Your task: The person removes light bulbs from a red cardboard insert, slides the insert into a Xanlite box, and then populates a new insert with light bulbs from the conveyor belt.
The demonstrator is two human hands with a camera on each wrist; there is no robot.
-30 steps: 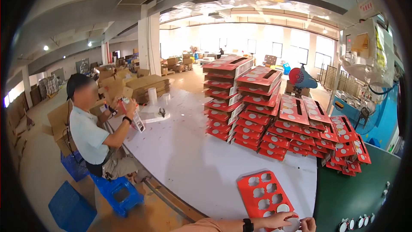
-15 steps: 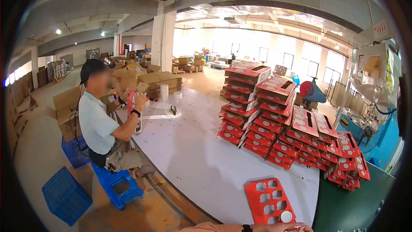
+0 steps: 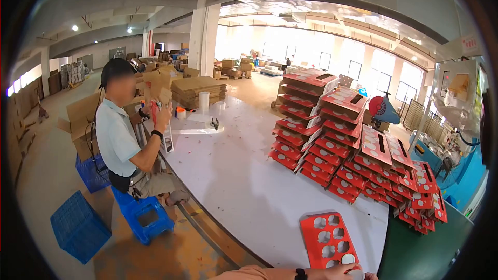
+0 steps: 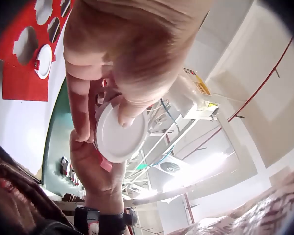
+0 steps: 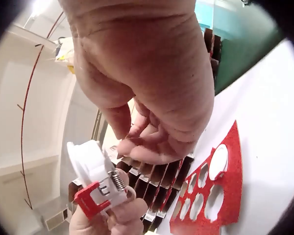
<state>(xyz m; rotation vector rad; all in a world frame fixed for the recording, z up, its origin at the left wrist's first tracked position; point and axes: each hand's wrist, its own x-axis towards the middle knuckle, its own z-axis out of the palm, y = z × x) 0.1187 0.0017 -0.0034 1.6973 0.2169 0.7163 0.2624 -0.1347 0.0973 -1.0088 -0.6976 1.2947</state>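
Observation:
My left hand (image 4: pixel 127 58) holds a round white light fitting (image 4: pixel 120 134) with its thumb pressed on the flat white disc. In the right wrist view, a metal spring (image 5: pixel 117 180) and a red tab (image 5: pixel 90 198) show on the fitting's side. My right hand (image 5: pixel 147 93) is close beside the fitting, fingers bent and fingertips near the thumb; I cannot tell whether it pinches anything. Just beyond the hands, a red card panel (image 3: pixel 309 234) with rows of round cutouts rests on the white table (image 3: pixel 249 218). One white disc (image 3: pixel 348 260) sits in a near cutout.
Tall stacks of red cardboard packs (image 3: pixel 332 150) stand at the table's right, reaching a green surface (image 3: pixel 410 249). Across the table at left, a seated person (image 3: pixel 122 129) handles a red and white pack. Pliers (image 3: pixel 215 123) lie near that person; a blue crate (image 3: pixel 80 228) is on the floor.
The head view has swung left and up, so the table and stacks appear further right. Both hands stay low at the frame's bottom around the fitting; the seated person still handles a pack.

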